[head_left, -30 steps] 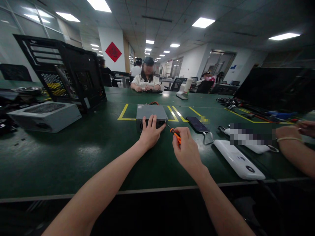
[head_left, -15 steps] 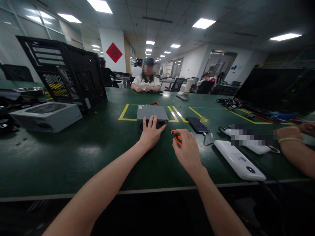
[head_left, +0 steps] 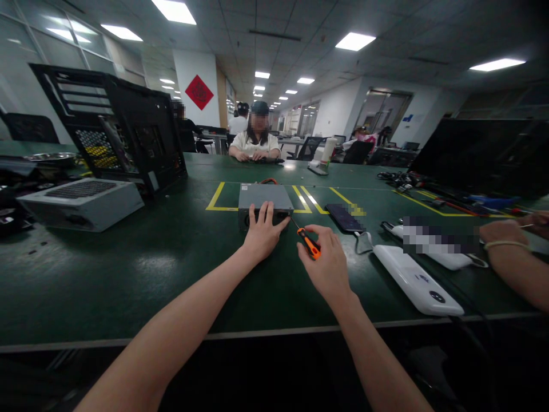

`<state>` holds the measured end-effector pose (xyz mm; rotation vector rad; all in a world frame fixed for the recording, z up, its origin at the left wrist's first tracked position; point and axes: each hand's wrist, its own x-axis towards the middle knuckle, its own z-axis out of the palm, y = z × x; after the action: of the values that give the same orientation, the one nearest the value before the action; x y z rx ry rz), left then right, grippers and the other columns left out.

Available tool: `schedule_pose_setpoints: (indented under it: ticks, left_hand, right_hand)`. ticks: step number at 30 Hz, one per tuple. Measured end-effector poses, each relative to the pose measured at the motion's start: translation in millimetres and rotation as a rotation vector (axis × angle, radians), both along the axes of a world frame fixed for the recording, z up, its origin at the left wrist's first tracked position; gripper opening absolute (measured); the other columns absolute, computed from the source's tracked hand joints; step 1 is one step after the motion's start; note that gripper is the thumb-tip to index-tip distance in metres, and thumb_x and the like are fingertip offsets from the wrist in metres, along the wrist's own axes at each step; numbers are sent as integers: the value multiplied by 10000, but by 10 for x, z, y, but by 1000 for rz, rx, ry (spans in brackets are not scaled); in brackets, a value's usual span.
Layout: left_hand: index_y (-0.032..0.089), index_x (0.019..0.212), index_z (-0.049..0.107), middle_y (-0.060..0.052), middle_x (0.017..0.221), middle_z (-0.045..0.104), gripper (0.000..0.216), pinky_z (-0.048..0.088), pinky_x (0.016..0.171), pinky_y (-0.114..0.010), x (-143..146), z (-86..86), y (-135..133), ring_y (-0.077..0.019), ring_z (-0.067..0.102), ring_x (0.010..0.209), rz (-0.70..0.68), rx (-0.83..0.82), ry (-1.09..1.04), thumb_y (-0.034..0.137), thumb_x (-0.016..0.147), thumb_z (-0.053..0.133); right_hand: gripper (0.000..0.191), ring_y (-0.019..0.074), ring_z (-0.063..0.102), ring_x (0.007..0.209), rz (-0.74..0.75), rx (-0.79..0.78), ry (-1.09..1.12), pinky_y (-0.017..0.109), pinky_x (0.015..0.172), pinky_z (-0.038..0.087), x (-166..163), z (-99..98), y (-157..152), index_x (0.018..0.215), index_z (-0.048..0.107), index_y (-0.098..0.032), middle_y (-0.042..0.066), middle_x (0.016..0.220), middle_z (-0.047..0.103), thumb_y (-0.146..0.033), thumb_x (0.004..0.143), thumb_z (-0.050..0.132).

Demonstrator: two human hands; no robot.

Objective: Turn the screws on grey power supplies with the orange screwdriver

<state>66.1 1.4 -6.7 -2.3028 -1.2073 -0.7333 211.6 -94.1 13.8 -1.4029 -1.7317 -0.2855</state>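
A grey metal computer power supply (head_left: 268,195) sits in front of me on the green table. Against its front lies my left hand (head_left: 262,232), fingers spread over the upper front edge and thumb stretched toward the right corner. My right hand (head_left: 325,257) holds a screwdriver (head_left: 309,244) by its orange and black handle, between thumb and fingers. The thin shaft points at the lower right front corner of the power supply. Its tip is too small to make out, so I cannot tell whether it sits in a screw.
A black computer case (head_left: 150,137) and another power supply (head_left: 86,203) stand left. To the right lie a phone (head_left: 344,218), white power banks (head_left: 418,279) and cables. Another person's arm (head_left: 510,252) reaches in at far right; a person (head_left: 256,143) sits opposite.
More of the screwdriver's handle shows now, as the fingers of my right hand have shifted and loosened around it. My left hand and the power supply have stayed in place.
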Motion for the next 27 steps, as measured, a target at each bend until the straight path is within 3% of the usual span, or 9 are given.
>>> schedule_pose_setpoints:
  ticks: [5,13,21,24,27]
  left_hand:
    - [338,1290,477,-144,1427,308,474,123,1052,-618,0,-8,2,-343,225,1340,-1,10,3,231,832,527]
    - [333,1289,480,-138,1430,302,461,113,1056,-617,-1,-7,-3,-338,219,1344,-7,16,-2,239,839,519]
    - [285,1249,527,-138,1470,225,442,96,1069,-587,-86,-44,3,-317,136,1376,-86,-3,-37,148,829,509]
    - [237,1211,558,-151,1383,360,396,230,1046,-507,-146,-32,-10,-290,275,1316,-150,-16,19,113,848,456]
    - [181,1173,579,-129,1177,530,348,389,912,-377,-160,-28,-3,-241,466,1116,-233,-111,163,122,879,402]
  right_hand:
    - [240,213,594,822,-17,-23,70,324,627,474,-19,-18,-25,1070,480,-196,89,1006,592,-317,867,434]
    - [131,152,588,695,-17,78,146,279,611,464,-20,-16,-82,958,496,-194,42,866,608,-268,856,461]
    - [109,146,601,740,-23,178,199,268,636,466,42,-44,-98,928,516,-182,36,865,612,-238,834,519]
    - [100,150,606,756,-27,205,249,274,653,473,73,-62,-120,914,519,-184,32,857,617,-232,828,533]
    - [86,143,603,739,-21,229,290,275,653,478,95,-75,-130,896,519,-190,23,846,616,-231,824,540]
